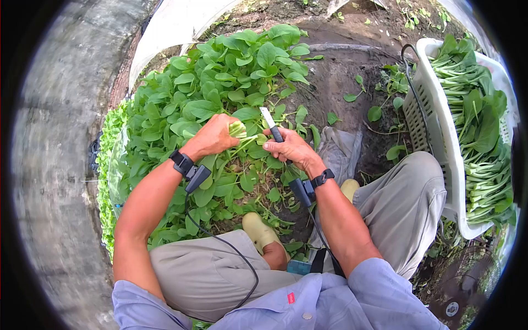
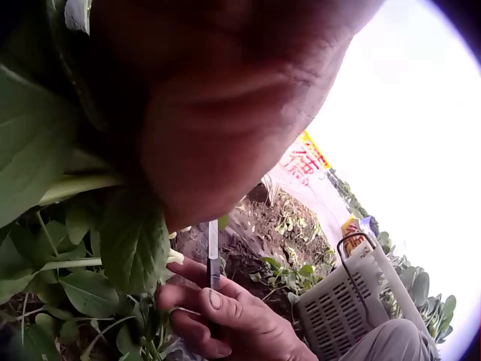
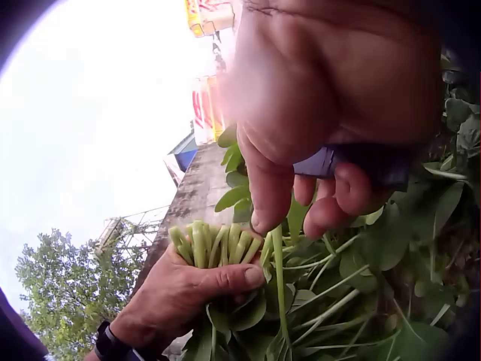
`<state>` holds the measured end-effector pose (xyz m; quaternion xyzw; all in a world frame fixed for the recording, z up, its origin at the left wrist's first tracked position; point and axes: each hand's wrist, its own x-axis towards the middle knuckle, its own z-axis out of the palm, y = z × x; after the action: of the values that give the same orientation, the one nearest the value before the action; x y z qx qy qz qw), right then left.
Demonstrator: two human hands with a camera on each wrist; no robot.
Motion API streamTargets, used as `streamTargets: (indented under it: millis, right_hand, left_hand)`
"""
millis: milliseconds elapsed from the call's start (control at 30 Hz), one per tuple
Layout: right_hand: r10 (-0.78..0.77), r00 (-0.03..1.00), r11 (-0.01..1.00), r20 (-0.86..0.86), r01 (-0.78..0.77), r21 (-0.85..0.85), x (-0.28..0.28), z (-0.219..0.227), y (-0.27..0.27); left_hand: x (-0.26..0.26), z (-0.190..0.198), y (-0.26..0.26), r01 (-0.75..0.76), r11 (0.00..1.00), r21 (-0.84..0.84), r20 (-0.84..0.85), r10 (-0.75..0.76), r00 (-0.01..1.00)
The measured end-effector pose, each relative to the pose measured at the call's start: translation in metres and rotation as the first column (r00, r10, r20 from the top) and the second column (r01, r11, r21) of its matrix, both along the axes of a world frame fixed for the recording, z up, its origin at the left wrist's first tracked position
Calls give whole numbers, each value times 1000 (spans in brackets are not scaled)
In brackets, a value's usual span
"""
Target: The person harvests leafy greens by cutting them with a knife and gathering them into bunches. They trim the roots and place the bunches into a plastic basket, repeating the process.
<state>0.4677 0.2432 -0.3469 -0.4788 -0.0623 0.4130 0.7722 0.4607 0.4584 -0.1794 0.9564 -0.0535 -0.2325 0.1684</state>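
Note:
A bunch of cut green stems (image 1: 237, 130) is gripped in the left hand (image 1: 213, 135); in the right wrist view the pale stem ends (image 3: 214, 246) stick up above the left thumb, leaves hanging below. Just right of it, the right hand (image 1: 294, 148) holds a knife (image 1: 273, 125) by its dark handle, blade pointing up and away. The right thumb and forefinger are beside a single stem (image 3: 279, 278) next to the bunch; whether they pinch it I cannot tell. Leafy plants (image 1: 203, 93) grow beneath and beyond both hands.
At the right stands a white slatted basket (image 1: 434, 110) with a thin dark handle, filled with rows of cut greens (image 1: 484, 126). A grey cloth or plastic sheet (image 1: 341, 148) lies on the soil near the right knee. A concrete path (image 1: 60, 137) runs along the left.

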Motion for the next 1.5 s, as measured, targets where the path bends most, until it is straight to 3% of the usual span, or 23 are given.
streamTargets:
  millis: [100,167,233,267,300,367,433,500,567,600,633,700,733,767,833,900,967,1100,1167,1233,1400,1433,1500]
  right_hand:
    - [-108,992,985,-63,115,127,-28,20,31]
    - [-277,958,945,-71,285,161,-38,33,40]
    - [-306,952,941,-10,304,148,-41,45,41]
    - [-329,940,939,96,314,138,-39,51,40]
    - [-348,917,936,198,327,129,-40,57,40]
    - [-349,912,936,215,329,124,-45,77,39]
    - [-388,922,890,-16,379,253,-53,87,44]
    - [-364,931,901,-22,358,245,-56,82,40]
    - [-347,937,933,41,350,-86,-49,66,35]
    - [-301,910,879,286,381,-286,-45,46,32]
    - [-309,906,874,291,391,-288,-41,18,33]
    - [-252,740,700,624,585,-410,-39,-31,34]
    - [-241,878,805,414,419,-420,-47,3,25]
    - [-164,927,857,336,303,-417,-46,8,26]
    - [-149,916,839,372,317,-443,-50,17,35]
    - [-146,896,800,420,357,-483,-42,-6,50]
    - [-249,773,689,584,565,-453,-37,-25,63]
    - [-243,854,719,461,477,-505,-26,-34,77]
    - [-217,830,713,515,495,-497,-18,-23,82]
    - [-165,957,817,240,269,-509,-13,-11,81]
    - [-57,963,843,265,188,-504,-2,-62,95]
    - [-138,970,843,198,220,-491,1,-77,98]
    - [-416,908,844,-39,370,-389,5,-29,83]
  left_hand:
    - [-16,9,2,-28,994,-108,9,29,1000]
    - [-27,19,-3,-23,993,-120,26,26,999]
    - [-39,32,-9,-27,997,-71,163,38,986]
    - [-46,37,-13,-24,994,-103,334,57,941]
    - [-50,43,-16,-25,994,-106,346,60,936]
    - [-59,63,-26,-22,986,-164,319,74,945]
    - [-60,66,-28,-18,987,-158,284,63,957]
    - [-54,62,-26,-27,998,64,159,17,987]
    - [-45,45,-15,22,995,102,225,-45,973]
    - [-40,38,-12,31,989,143,285,-71,956]
    - [-32,36,-12,39,982,186,342,-102,934]
    - [-15,30,-17,21,988,156,295,-67,953]
    - [-7,21,-17,55,990,130,203,-81,976]
    - [1,11,-19,85,991,101,105,-95,990]
    - [11,-15,-17,94,985,147,-3,-94,996]
    - [21,-57,0,126,968,218,192,-169,967]
    - [30,-62,-1,90,967,237,63,-108,992]
    - [43,-98,21,157,902,402,2,-172,985]
    - [46,-100,24,159,894,418,35,-191,981]
    - [49,-100,30,147,906,398,49,-181,982]
    - [47,-86,45,100,968,230,79,-121,989]
    - [45,-76,43,94,969,230,81,-115,990]
    - [44,-44,28,-21,997,78,3,21,1000]
